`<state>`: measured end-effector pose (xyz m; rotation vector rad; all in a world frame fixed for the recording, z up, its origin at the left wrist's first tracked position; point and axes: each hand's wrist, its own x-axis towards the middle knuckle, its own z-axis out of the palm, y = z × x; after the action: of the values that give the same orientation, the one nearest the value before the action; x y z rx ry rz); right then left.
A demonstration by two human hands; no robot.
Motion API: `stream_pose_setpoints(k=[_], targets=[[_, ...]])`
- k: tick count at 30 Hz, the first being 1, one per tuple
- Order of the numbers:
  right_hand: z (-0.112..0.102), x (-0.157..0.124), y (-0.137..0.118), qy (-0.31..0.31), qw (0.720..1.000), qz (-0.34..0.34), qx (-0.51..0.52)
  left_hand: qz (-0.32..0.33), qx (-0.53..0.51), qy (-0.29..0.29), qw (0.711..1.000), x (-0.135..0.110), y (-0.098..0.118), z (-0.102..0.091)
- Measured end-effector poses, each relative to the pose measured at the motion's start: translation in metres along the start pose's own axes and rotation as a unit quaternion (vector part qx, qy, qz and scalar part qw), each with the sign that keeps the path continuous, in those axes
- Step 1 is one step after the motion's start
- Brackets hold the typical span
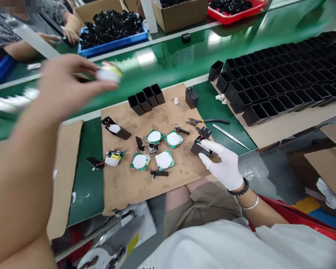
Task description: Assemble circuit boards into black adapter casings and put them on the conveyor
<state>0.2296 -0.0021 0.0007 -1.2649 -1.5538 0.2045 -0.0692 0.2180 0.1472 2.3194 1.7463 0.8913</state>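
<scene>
My bare left hand [70,82] is raised at the upper left, with a blurred white and yellow piece [109,73] pinched between thumb and fingers; it resembles the circuit boards below. My right hand [222,162], in a white glove, grips a black plastic case [198,148] at the right edge of the cardboard sheet. A circuit board sits partly inside that case, and a black end cap [205,132] hangs from its open end. Several green circuit boards with white pads, such as this circuit board [164,160], lie loose on the sheet. Another filled case [117,129] lies at left.
Four-sided empty cases [147,99] stand in a row on the cardboard sheet [123,190]. Pliers [210,121] and tweezers [230,136] lie at right, below many black cases [285,71]. Behind the green conveyor [168,56], a blue tray [114,43] holds black parts near a co-worker's hands [70,35].
</scene>
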Motion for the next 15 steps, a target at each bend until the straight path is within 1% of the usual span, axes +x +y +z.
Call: stream_pose_setpoints(k=[1,2,3,4,5,6,7,8,9,11,13,14,15], targets=[[0.002,-0.001,0.000,0.009,1.000,-0.020,-0.009,0.038,0.040,-0.038,0.998,-0.013,0.021,0.015],[0.004,-0.001,0.000,0.013,0.999,-0.033,-0.016,0.067,0.074,-0.100,0.990,-0.025,0.039,0.033],[0.005,-0.002,0.000,0.013,0.999,-0.041,-0.022,0.093,0.104,-0.153,0.978,-0.035,0.054,0.053],[0.006,-0.002,0.001,0.009,0.999,-0.047,-0.026,0.103,0.132,-0.179,0.970,-0.042,0.064,0.072],[0.006,-0.003,0.002,0.002,0.998,-0.052,-0.029,0.110,0.153,-0.206,0.960,-0.048,0.069,0.089],[0.004,-0.003,0.002,-0.008,0.998,-0.058,-0.031,0.122,0.164,-0.220,0.954,-0.050,0.071,0.101],[0.002,-0.004,0.002,-0.018,0.997,-0.065,-0.029,0.130,0.161,-0.223,0.953,-0.052,0.069,0.108],[0.000,-0.004,0.002,-0.025,0.997,-0.070,-0.025,0.137,0.141,-0.217,0.956,-0.054,0.066,0.109],[-0.003,-0.004,0.001,-0.027,0.997,-0.073,-0.022,0.145,0.108,-0.200,0.963,-0.056,0.061,0.104],[-0.006,-0.004,-0.002,-0.024,0.996,-0.071,-0.045,0.152,0.020,-0.152,0.977,-0.071,0.054,0.082],[-0.004,-0.006,-0.004,-0.028,0.991,-0.061,-0.118,0.152,-0.056,-0.113,0.980,-0.100,0.053,0.053],[-0.002,-0.007,-0.005,-0.035,0.985,-0.060,-0.160,0.138,-0.082,-0.103,0.982,-0.120,0.056,0.040],[0.001,-0.008,-0.005,-0.045,0.977,-0.057,-0.198,0.150,-0.112,-0.102,0.977,-0.143,0.061,0.031]])
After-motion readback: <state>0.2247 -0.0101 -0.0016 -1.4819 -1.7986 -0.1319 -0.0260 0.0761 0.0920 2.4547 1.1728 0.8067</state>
